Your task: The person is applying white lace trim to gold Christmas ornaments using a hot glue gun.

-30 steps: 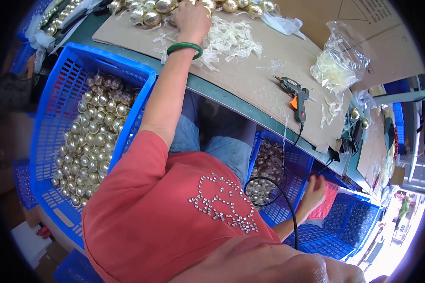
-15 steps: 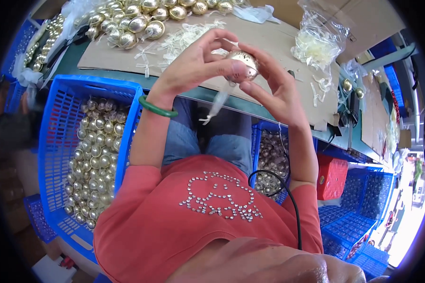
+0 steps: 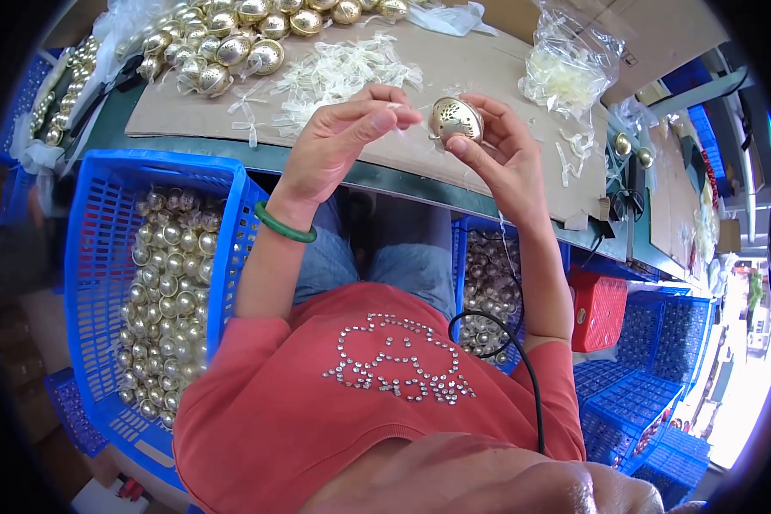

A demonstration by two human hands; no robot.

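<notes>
My right hand [image 3: 507, 154] holds a shiny gold ball ornament [image 3: 456, 120] with a cut-out pattern, its thumb below and its fingers behind. Just left of the ball, my left hand [image 3: 344, 137] is closed in a pinch on a thin, whitish ribbon; the fingers hide most of it. A green bangle [image 3: 284, 224] circles the left wrist. Both hands are above the front edge of a cardboard-covered table [image 3: 206, 116]. Beyond the left hand lies a heap of pale ribbon bows [image 3: 344, 73].
Many gold balls [image 3: 233, 50] are piled at the far left. A clear bag of pale pieces [image 3: 571, 73] stands far right. Blue baskets flank my legs: a left basket [image 3: 238, 224] and a right basket [image 3: 460, 248], both holding balls. A black cable [image 3: 535, 385] crosses my right side.
My left hand has come off the ball and moved slightly left, pinching the ribbon that hung down before. The right hand keeps the ball, now turned to show its pattern.
</notes>
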